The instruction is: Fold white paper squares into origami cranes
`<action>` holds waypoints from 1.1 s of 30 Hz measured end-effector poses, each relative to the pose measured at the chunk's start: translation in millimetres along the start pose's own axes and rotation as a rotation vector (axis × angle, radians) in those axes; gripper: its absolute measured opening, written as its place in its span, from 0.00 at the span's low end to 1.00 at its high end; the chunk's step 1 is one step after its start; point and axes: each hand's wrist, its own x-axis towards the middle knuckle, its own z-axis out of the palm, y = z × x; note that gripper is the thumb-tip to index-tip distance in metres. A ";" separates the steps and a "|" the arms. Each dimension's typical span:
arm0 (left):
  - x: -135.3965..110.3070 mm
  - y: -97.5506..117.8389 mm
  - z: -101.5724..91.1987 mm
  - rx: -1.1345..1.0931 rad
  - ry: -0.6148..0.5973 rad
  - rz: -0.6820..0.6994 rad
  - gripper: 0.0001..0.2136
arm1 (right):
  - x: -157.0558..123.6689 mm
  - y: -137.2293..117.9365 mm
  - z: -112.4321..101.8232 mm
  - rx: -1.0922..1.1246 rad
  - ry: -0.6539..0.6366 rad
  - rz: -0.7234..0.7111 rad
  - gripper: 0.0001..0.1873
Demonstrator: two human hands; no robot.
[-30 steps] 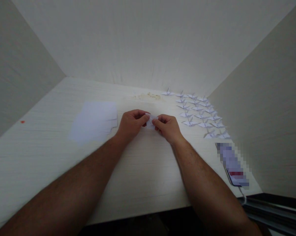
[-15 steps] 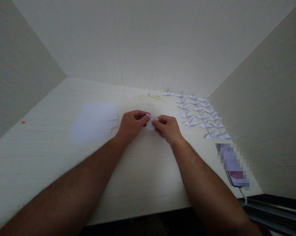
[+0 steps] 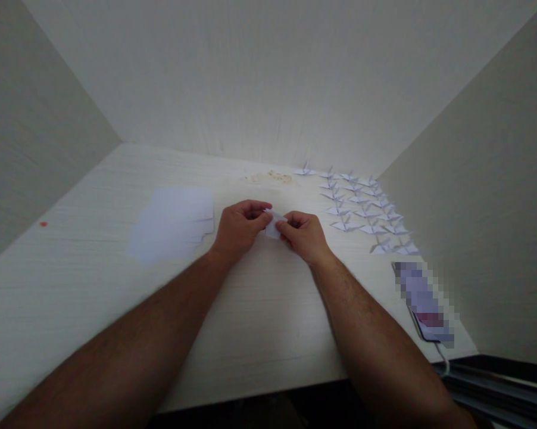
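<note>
Both of my hands meet over the middle of the pale wooden desk. Between them is a small folded piece of white paper. My left hand pinches its left side with curled fingers. My right hand pinches its right side, fingers also curled in. Most of the paper is hidden by my fingertips. A stack of white paper sheets lies to the left of my left hand.
Several small white paper cranes stand in rows at the back right of the desk. A phone with a cable lies near the right front corner. Pale walls close in the desk at the back and on both sides. A tiny red speck marks the far left.
The hands have barely moved. The folded paper between the fingertips has shifted slightly as the fingers work on it.
</note>
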 end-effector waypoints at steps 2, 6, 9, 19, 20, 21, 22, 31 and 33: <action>-0.3 0.2 0.1 0.008 0.008 0.006 0.13 | -0.6 -1.0 0.2 -0.018 0.005 -0.014 0.13; -1.5 1.2 -0.1 0.035 0.010 0.021 0.13 | -0.7 -2.0 0.8 -0.037 0.025 -0.031 0.12; -2.7 2.5 -0.2 0.045 -0.012 0.027 0.13 | 0.0 -1.2 1.3 -0.057 0.028 -0.033 0.12; 0.3 -1.7 -0.8 0.117 -0.091 0.060 0.09 | -2.5 -2.2 3.3 -0.094 0.088 -0.108 0.17; 0.7 -1.9 -1.1 0.130 -0.089 0.061 0.09 | -2.8 -2.2 3.7 -0.097 0.094 -0.123 0.17; 1.1 -2.0 -1.5 0.135 -0.092 0.059 0.10 | -3.0 -2.0 4.2 -0.102 0.099 -0.140 0.17; 1.4 -2.0 -1.9 0.129 -0.095 0.054 0.10 | -3.2 -1.7 4.6 -0.110 0.105 -0.158 0.17; 2.2 -4.0 -2.7 -0.040 -0.098 0.005 0.07 | -3.4 0.8 5.0 -0.172 0.086 -0.211 0.15; 1.7 -3.8 -2.6 -0.063 -0.090 0.009 0.07 | -3.8 0.0 4.7 -0.174 0.081 -0.205 0.13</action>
